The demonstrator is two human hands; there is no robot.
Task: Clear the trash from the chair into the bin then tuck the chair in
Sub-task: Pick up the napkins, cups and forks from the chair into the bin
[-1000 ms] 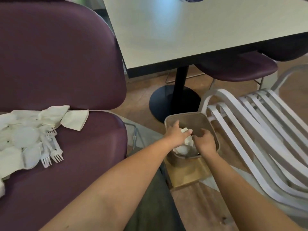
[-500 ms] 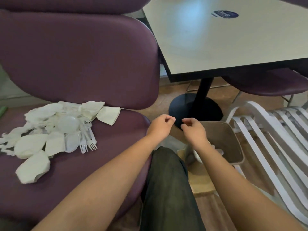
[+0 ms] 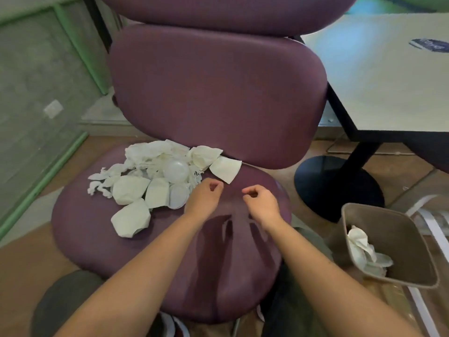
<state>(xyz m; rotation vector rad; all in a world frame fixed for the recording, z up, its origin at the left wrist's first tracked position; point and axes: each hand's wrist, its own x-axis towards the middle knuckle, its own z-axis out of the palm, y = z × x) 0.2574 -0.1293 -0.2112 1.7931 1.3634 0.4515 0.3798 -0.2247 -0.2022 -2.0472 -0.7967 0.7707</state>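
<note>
A purple padded chair [image 3: 218,276] fills the middle of the view. On the left and back of its seat lies a pile of white trash [image 3: 155,181]: crumpled napkins, clear plastic lids and plastic forks. My left hand [image 3: 202,198] hovers just right of the pile, its fingers loosely curled and holding nothing. Beside it, my right hand [image 3: 261,203] hangs over the bare seat, also loosely curled and empty. The brown bin [image 3: 349,239] stands on the floor right of the chair, with crumpled napkins [image 3: 362,249] inside.
A pale table [image 3: 388,88] on a black pedestal base [image 3: 335,183] stands to the right behind the bin. A white slatted chair [image 3: 435,229] lies past the bin. A grey wall with green trim [image 3: 36,93] runs along the left.
Both hands have come out of the bin, left the napkins in it and moved left over the chair seat. My view has swung left onto the chair.
</note>
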